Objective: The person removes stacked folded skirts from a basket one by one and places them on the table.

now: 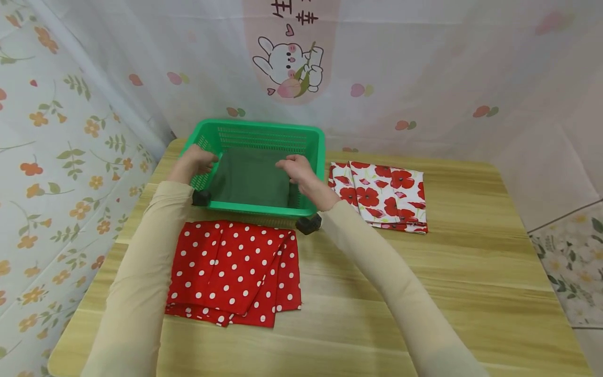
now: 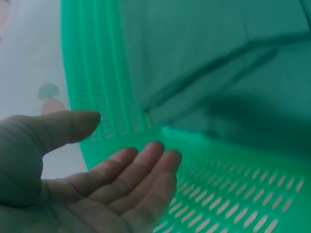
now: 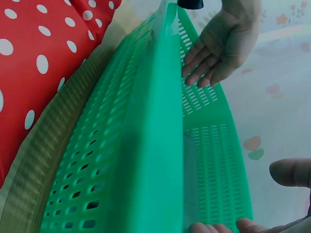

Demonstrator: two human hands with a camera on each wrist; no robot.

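Note:
A green plastic basket (image 1: 249, 209) with slotted walls stands at the back left of the table. Inside it lies a dark green folded cloth (image 1: 249, 178). Over the basket's left side is my left hand (image 1: 198, 158); the left wrist view shows its palm and relaxed fingers (image 2: 141, 179), thumb apart, holding nothing. My right hand (image 1: 301, 172) is above the basket's right part, its fingers pointing inward over the cloth. In the right wrist view, that hand's thumb (image 3: 291, 172) is spread from its fingertips, which are partly cut off by the frame.
In front of the basket lies a red polka-dot cloth (image 1: 235, 267), folded. A white folded cloth with red poppies (image 1: 377, 196) sits to the basket's right on the wooden table (image 1: 424, 293). Printed curtains (image 1: 198, 47) hang behind and at the left.

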